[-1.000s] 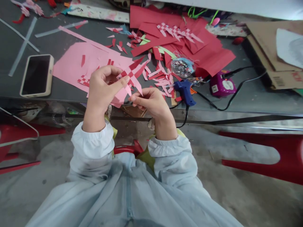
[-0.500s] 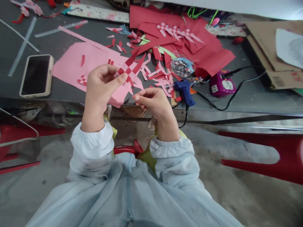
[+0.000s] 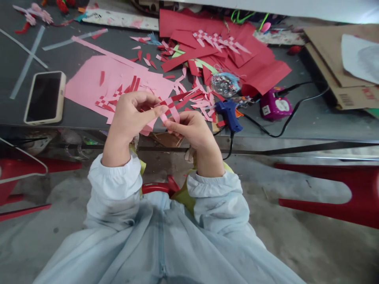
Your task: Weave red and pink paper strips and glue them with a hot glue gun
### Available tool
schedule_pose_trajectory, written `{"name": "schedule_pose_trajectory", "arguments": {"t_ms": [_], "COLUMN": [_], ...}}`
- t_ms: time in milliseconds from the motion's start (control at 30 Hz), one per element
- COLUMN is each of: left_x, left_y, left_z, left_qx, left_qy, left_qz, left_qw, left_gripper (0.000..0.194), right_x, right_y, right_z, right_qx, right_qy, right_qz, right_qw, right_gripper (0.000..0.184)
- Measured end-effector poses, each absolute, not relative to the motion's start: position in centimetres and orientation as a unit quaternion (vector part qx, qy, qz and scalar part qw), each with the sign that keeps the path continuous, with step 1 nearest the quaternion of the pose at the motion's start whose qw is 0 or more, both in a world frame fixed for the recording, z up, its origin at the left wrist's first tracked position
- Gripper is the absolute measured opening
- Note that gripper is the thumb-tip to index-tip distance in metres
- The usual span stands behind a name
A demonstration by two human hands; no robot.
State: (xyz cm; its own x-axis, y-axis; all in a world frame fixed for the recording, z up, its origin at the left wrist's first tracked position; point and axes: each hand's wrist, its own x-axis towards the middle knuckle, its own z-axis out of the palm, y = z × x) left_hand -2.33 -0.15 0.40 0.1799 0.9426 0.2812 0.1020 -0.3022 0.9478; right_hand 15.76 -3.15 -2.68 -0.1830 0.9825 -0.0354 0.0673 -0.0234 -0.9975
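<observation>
My left hand (image 3: 130, 116) pinches a small piece woven from red and pink paper strips (image 3: 171, 104), thumb on top, just above the table's front edge. My right hand (image 3: 191, 130) pinches a pink strip end of the same woven piece from below right. Red strip ends stick out to the right. Both hands meet in front of a pink paper sheet (image 3: 97, 81) that lies flat on the dark table (image 3: 74, 49). Another small woven patch (image 3: 103, 103) rests on that sheet.
A phone (image 3: 44, 97) lies at the left. A blue glue gun (image 3: 227, 114) and a purple device (image 3: 274, 106) with black cables sit to the right. Red paper sheets (image 3: 260, 65) and cut strips cover the back; cardboard (image 3: 334, 51) at far right. Red stools stand below.
The woven piece has been lowered and turned so its strips point right instead of up. My right hand has closed in and now pinches a pink strip of it.
</observation>
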Motion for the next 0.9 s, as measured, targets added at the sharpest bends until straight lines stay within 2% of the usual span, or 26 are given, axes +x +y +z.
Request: {"name": "schedule_pose_trajectory", "arguments": {"t_ms": [100,200,333,433,500,633,900], "left_x": [-2.6,-2.8,-3.0,-3.2,-3.3,-3.6,-4.1], "left_y": [-0.2,-0.5,-1.1,-1.3,-1.2,-0.6,-0.5], "left_z": [0.7,1.1,1.8,2.1,1.9,1.1,1.0], "left_qx": [0.642,0.601,0.583,0.610,0.627,0.639,0.616], "left_qy": [0.403,0.436,0.439,0.425,0.421,0.385,0.384], "left_qz": [0.490,0.462,0.392,0.390,0.393,0.428,0.438], "left_qw": [0.431,0.485,0.560,0.543,0.524,0.509,0.530], "left_gripper": [0.044,0.052,0.032,0.012,0.013,0.027,0.037], "right_x": [15.9,16.1,16.3,16.6,16.7,17.2,18.6], "right_y": [-3.0,-3.0,-3.1,-3.4,-3.5,-3.5,-3.5], "right_z": [-2.7,-3.2,-3.9,-4.0,-3.9,-3.5,-3.0], "right_qx": [-0.478,-0.479,-0.442,-0.441,-0.475,-0.533,-0.560], "right_qy": [-0.616,-0.688,-0.755,-0.764,-0.757,-0.731,-0.653], "right_qz": [0.435,0.266,0.032,-0.087,-0.113,-0.085,-0.005], "right_qw": [0.451,0.476,0.483,0.463,0.435,0.416,0.510], "right_gripper": [0.031,0.027,0.021,0.028,0.033,0.040,0.034]}}
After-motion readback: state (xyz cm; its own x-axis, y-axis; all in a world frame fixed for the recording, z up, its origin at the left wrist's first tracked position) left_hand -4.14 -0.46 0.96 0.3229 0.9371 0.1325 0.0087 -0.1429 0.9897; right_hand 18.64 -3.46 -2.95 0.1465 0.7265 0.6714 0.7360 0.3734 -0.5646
